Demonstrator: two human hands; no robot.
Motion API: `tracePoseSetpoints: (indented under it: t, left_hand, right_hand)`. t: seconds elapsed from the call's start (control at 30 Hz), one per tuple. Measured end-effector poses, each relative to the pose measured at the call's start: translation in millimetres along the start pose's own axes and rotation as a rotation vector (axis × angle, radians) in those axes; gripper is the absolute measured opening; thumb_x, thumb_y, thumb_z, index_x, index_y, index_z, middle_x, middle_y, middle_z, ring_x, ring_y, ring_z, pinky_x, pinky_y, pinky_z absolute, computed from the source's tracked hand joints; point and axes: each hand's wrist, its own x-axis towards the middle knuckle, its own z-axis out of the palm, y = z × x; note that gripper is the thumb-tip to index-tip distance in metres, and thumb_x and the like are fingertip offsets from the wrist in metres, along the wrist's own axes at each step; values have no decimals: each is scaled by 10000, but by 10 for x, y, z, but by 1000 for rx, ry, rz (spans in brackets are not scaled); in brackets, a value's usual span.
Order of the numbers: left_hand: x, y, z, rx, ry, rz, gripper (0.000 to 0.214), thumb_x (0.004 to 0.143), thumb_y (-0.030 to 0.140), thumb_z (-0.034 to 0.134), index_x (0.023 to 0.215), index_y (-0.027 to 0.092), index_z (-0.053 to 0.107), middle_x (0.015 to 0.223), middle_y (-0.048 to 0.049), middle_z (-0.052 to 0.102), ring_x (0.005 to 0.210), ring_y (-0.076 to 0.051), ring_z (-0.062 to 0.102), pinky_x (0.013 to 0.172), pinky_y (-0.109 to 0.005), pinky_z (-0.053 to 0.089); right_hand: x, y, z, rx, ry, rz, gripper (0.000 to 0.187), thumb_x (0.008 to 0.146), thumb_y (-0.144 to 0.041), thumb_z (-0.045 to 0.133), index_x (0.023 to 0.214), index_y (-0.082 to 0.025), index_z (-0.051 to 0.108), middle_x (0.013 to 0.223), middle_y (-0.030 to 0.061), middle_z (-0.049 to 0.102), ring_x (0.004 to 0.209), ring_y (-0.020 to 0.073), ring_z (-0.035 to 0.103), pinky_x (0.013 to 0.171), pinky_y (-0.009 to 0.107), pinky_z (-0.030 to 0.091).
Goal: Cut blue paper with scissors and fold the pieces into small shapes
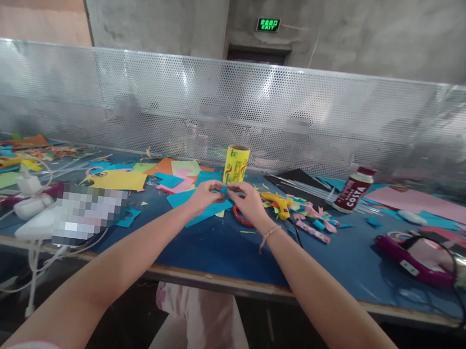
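Observation:
Both my arms reach out over a blue worktable. My left hand and my right hand meet at the table's middle, fingers pinched together on a small blue paper piece. A larger blue paper sheet lies under the hands. A bracelet sits on my right wrist. Red-handled scissors lie just below my right hand. A yellow roll stands upright right behind the hands.
A yellow glue gun lies right of my hands, beside pink and blue scraps. A dark bottle stands further right, near pink paper. Coloured paper sheets and white cables cover the left. A perforated metal screen backs the table.

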Motion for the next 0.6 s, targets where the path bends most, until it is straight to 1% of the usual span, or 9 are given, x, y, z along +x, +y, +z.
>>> tracePoseSetpoints:
  t: [0.07, 0.13, 0.23, 0.3, 0.4, 0.5, 0.6]
  left_hand:
    - [-29, 22, 25, -6, 12, -24, 269, 607, 25, 622, 818, 131, 492, 733, -2, 555, 622, -97, 570, 700, -342, 498]
    - [-53, 46, 42, -8, 33, -47, 320, 617, 34, 628, 852, 151, 444, 724, 8, 551, 599, -103, 576, 689, -366, 504]
    - [-65, 64, 47, -21, 45, -66, 344, 633, 20, 614, 868, 166, 409, 701, 17, 557, 578, -101, 579, 684, -354, 501]
    - [-58, 59, 39, -48, 41, -89, 341, 640, -3, 598, 868, 166, 409, 673, 25, 560, 567, -97, 579, 690, -336, 495]
    - [-43, 36, 19, -64, 23, -125, 320, 647, -4, 597, 867, 157, 428, 639, 24, 572, 565, -98, 584, 702, -323, 489]
    - [-37, 20, 4, -12, -9, -117, 265, 656, 32, 617, 847, 139, 467, 620, 5, 584, 571, -107, 592, 686, -313, 489]
    - [-47, 29, 7, 57, -11, -108, 228, 664, 48, 617, 834, 129, 488, 591, 3, 580, 544, -110, 590, 648, -308, 495]
  right_hand:
    - [14, 24, 4, 30, -13, 9, 155, 721, -226, 558, 841, -181, 644, 852, 54, 650, 784, 156, 601, 696, 283, 481]
    - [33, 73, 13, 66, -33, 41, 155, 709, -232, 569, 829, -177, 650, 814, 49, 655, 753, 153, 601, 707, 290, 478]
    - [57, 143, 25, 143, -75, 117, 168, 693, -252, 579, 816, -162, 649, 738, 40, 652, 682, 146, 594, 661, 283, 480]
    - [66, 167, 23, 172, -80, 144, 176, 683, -260, 584, 810, -156, 649, 724, 37, 650, 669, 143, 590, 646, 278, 478]
    - [69, 170, 12, 155, -65, 141, 171, 661, -258, 607, 788, -155, 656, 720, 33, 656, 676, 145, 592, 655, 277, 476]
    - [63, 162, 5, 120, -72, 141, 160, 657, -263, 618, 767, -159, 668, 698, 31, 666, 653, 150, 599, 627, 273, 477]
    - [51, 149, -6, 68, -87, 130, 144, 688, -252, 595, 769, -171, 681, 721, 32, 685, 662, 159, 617, 623, 274, 480]
